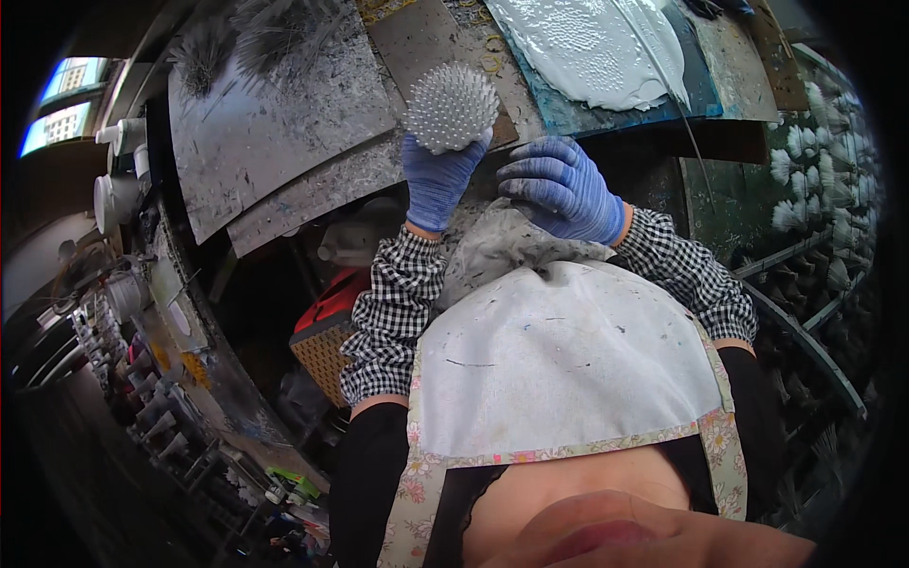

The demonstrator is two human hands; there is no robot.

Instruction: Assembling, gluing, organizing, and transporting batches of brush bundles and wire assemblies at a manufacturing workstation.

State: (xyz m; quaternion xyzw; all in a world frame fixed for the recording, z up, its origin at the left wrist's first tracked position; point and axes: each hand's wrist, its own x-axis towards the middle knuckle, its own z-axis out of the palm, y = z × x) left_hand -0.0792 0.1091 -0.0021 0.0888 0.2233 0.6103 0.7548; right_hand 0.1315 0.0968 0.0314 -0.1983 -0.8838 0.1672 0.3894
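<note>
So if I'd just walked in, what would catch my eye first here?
Probably the white spiky ball, held up near the top centre by the left hand in a blue glove. Just right of it, the right hand, also gloved in blue, rests curled on a grey cloth by the bench edge. Behind them, at the top, a wide pool of white paint lies on a blue board.

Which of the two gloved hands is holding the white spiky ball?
The left hand holds the white spiky ball, raised over the grey boards. The right hand holds nothing visible; it rests curled on a grey cloth.
</note>
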